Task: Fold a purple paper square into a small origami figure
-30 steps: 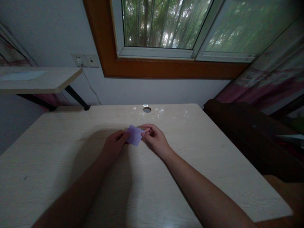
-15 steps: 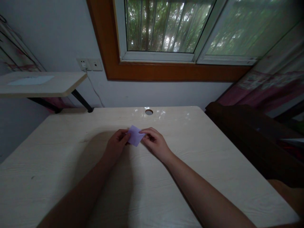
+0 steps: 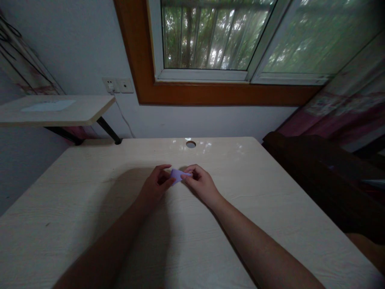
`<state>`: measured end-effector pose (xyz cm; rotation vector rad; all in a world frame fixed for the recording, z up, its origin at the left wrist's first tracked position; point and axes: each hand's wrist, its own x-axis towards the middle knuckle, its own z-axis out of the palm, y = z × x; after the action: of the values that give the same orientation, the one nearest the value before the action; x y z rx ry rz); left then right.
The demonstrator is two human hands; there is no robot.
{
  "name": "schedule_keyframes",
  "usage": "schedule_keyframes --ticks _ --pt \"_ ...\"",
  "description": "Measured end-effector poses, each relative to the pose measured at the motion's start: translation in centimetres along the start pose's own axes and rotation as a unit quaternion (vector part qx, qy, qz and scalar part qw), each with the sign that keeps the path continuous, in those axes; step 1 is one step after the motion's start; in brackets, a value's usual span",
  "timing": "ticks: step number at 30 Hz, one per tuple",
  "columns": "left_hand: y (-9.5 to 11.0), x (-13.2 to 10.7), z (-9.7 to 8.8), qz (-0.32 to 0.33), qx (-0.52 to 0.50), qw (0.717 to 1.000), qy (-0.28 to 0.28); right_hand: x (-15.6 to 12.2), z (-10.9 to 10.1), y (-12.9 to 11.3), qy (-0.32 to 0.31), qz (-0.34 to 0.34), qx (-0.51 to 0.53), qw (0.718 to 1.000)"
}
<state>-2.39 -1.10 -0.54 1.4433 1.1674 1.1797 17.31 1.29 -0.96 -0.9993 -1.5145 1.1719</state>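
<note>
A small piece of purple paper (image 3: 177, 175) is held just above the pale wooden table (image 3: 90, 192), between both hands. My left hand (image 3: 156, 185) pinches its left edge with thumb and fingertips. My right hand (image 3: 201, 183) pinches its right edge, fingers curled. The paper looks folded narrow, and my fingers hide most of it. Both forearms reach in from the bottom of the view.
A round cable hole (image 3: 190, 143) sits near the table's far edge. A raised side shelf (image 3: 60, 110) stands at the left. A wall socket (image 3: 118, 85) and a window (image 3: 216, 36) are behind. A dark wooden piece of furniture (image 3: 325, 176) borders the right.
The paper showed as a flat square before; now it looks folded smaller and narrower between my fingers. Both hands stayed in place. The camera tilted slightly.
</note>
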Motion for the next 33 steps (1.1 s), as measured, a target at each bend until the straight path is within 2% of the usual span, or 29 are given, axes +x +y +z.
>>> schedule_keyframes --ticks 5,14,17,19,24,30,33 --pt "-0.2 0.0 0.0 0.006 0.026 1.000 0.017 0.0 0.1 -0.2 -0.020 -0.018 0.038 0.999" --pt "0.5 -0.1 0.0 -0.005 0.020 0.999 0.032 0.1 0.1 -0.1 -0.034 -0.017 0.031 0.999" --pt "0.5 -0.1 -0.1 0.025 0.040 0.997 0.053 0.2 0.0 -0.1 -0.021 -0.006 0.049 0.999" --pt "0.5 -0.1 -0.1 0.070 0.068 0.993 0.065 0.2 0.0 -0.1 -0.011 0.005 0.069 0.998" --pt "0.1 -0.1 -0.3 0.184 0.178 0.966 0.045 0.3 0.0 -0.4 -0.011 0.033 0.106 0.994" --pt "0.4 -0.2 -0.4 0.202 0.219 0.954 0.047 0.1 0.1 -0.9 -0.040 0.045 0.119 0.991" --pt "0.8 -0.2 -0.4 0.194 0.214 0.956 0.046 -0.1 0.0 -1.2 -0.040 0.037 0.077 0.996"
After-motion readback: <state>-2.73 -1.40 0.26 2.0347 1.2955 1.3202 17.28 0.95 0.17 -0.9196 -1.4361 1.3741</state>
